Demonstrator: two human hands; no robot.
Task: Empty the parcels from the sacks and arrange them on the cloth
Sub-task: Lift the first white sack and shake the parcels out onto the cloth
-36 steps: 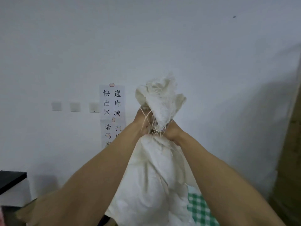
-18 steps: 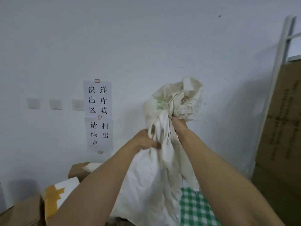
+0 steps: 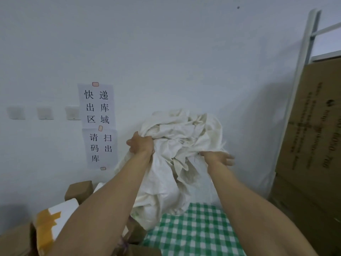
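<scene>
At cloth (image 3: 200,235) far edge: left hand (image 3: 142,145) grips sack (image 3: 177,143), right hand (image 3: 220,157) slack.

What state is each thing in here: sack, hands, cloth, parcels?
White woven fabric sack, upright, top crumpled and loose, untied.
Left hand, fingers gripping the sack's top edge.
Right hand, fingers stretched out beside the sack, gripping nothing.
Green-and-white checked cloth, spread flat below the sack.
Brown cardboard parcels, closed, piled left of the cloth.
White parcel with orange tape, taped shut, in that pile.
</scene>
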